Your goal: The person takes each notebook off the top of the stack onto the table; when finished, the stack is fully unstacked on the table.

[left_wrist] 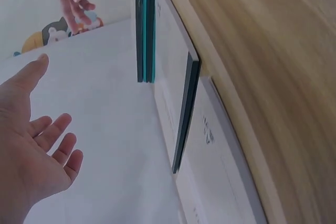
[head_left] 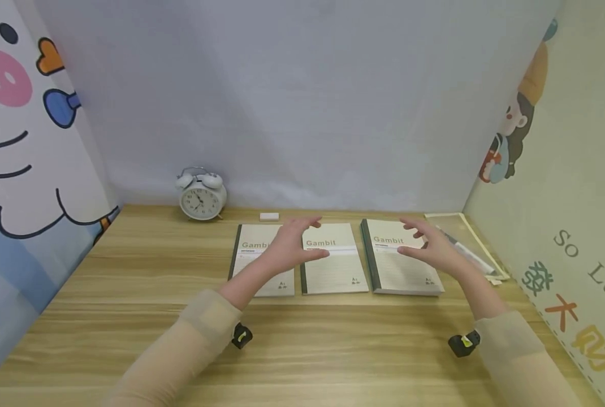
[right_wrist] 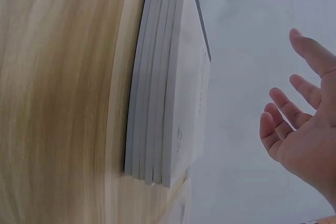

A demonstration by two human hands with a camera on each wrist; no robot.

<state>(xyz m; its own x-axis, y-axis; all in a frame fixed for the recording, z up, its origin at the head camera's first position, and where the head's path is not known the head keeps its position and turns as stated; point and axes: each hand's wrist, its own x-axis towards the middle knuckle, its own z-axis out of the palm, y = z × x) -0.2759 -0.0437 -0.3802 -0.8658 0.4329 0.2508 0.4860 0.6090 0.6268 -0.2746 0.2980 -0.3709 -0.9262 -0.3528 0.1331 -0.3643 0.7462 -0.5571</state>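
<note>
Three places on the table hold "Gambit" notebooks side by side: a left notebook (head_left: 269, 282), a middle notebook (head_left: 333, 274) and, at the right, a stack of several notebooks (head_left: 406, 274). Dark spines run down their left sides. My left hand (head_left: 293, 244) hovers above the left and middle notebooks, thumb and fingers spread apart, holding nothing. Over the right stack is my right hand (head_left: 432, 246), also empty, with its fingers loosely bent. In the right wrist view the stack's layered page edges (right_wrist: 149, 108) show beside that hand.
A white twin-bell alarm clock (head_left: 202, 199) stands at the back left. A small white block (head_left: 269, 216) lies behind the left notebook. At the right, near the patterned side wall (head_left: 567, 226), rests a clear pouch (head_left: 467, 240) with something dark and white inside.
</note>
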